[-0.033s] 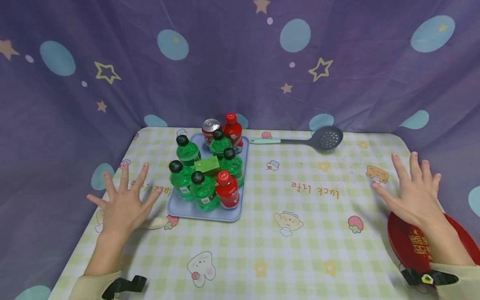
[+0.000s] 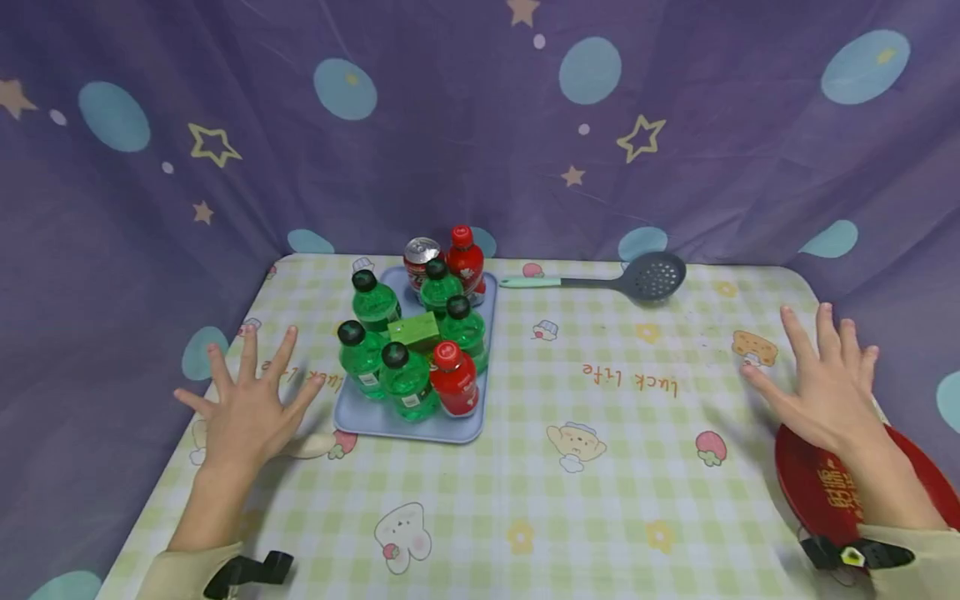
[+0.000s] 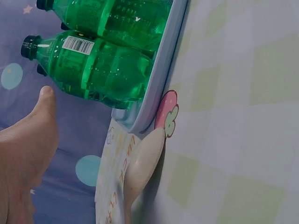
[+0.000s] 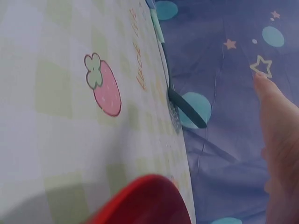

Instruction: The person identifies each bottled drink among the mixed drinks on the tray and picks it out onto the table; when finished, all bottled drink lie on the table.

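Note:
My left hand [image 2: 246,412] hovers at the table's left side, fingers spread, holding nothing. Below it lies a pale spoon [image 3: 144,161], partly hidden by the hand in the head view. To its right stands a light blue tray [image 2: 450,435] with several green bottles [image 2: 408,383] with black caps, two red bottles [image 2: 455,382], a drink can [image 2: 422,252] and a small green box [image 2: 415,332]. At the right, my right hand [image 2: 828,392] is likewise spread and holds nothing. Its wrist is above a red round object [image 2: 806,475] with gold characters.
A slotted skimmer [image 2: 652,277] with a mint handle lies along the back edge, right of the tray. The table [image 2: 585,517] wears a green checked cloth with printed pictures. A purple curtain [image 2: 480,150] hangs behind and beside it.

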Demonstrator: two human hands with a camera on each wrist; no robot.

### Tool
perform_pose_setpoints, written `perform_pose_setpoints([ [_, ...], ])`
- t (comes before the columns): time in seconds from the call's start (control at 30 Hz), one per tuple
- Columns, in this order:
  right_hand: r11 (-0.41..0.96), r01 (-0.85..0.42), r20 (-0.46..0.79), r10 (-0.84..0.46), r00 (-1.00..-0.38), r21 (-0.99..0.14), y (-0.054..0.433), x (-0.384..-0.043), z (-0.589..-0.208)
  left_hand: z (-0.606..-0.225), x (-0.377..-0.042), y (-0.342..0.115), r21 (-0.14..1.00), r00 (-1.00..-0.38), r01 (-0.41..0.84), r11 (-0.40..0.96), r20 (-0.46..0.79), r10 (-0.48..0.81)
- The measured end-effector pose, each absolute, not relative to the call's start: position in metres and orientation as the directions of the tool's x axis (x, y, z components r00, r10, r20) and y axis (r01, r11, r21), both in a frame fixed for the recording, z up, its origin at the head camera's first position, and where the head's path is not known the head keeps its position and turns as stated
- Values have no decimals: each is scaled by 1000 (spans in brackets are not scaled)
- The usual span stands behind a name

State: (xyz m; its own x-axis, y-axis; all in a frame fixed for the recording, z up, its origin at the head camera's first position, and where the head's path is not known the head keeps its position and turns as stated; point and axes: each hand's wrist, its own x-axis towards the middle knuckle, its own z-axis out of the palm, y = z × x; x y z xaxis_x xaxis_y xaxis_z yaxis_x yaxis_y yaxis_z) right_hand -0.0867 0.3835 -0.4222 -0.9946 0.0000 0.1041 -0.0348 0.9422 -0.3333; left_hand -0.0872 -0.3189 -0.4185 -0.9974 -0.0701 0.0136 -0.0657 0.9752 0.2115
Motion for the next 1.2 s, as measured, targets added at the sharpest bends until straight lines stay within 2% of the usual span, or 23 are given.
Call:
perform_pose_setpoints([
  [0.13,936,-42,115,-1,-993,-349,378,-85,-419,-420,-88,-318,209,-998,-57,976,21,-63],
  [0.27,907,-78,146,-19,-989,-415,361,-91,-412,-421,-86,-317,243,-995,-30,970,88,-53],
  [0.5,840,-206,223,-104,-969,-502,323,-110,-397,-420,-82,-311,441,-986,25,897,157,-49],
  [0.7,790,-265,258,-140,-956,-552,290,-118,-380,-424,-80,-305,548,-976,69,833,211,-58],
  [0.97,725,-363,342,-185,-921,-586,239,-130,-370,-433,-71,-299,607,-986,73,791,162,-34],
  [1.2,530,-539,449,-300,-842,-655,193,-131,-365,-443,-65,-296,638,-992,94,764,126,16],
])
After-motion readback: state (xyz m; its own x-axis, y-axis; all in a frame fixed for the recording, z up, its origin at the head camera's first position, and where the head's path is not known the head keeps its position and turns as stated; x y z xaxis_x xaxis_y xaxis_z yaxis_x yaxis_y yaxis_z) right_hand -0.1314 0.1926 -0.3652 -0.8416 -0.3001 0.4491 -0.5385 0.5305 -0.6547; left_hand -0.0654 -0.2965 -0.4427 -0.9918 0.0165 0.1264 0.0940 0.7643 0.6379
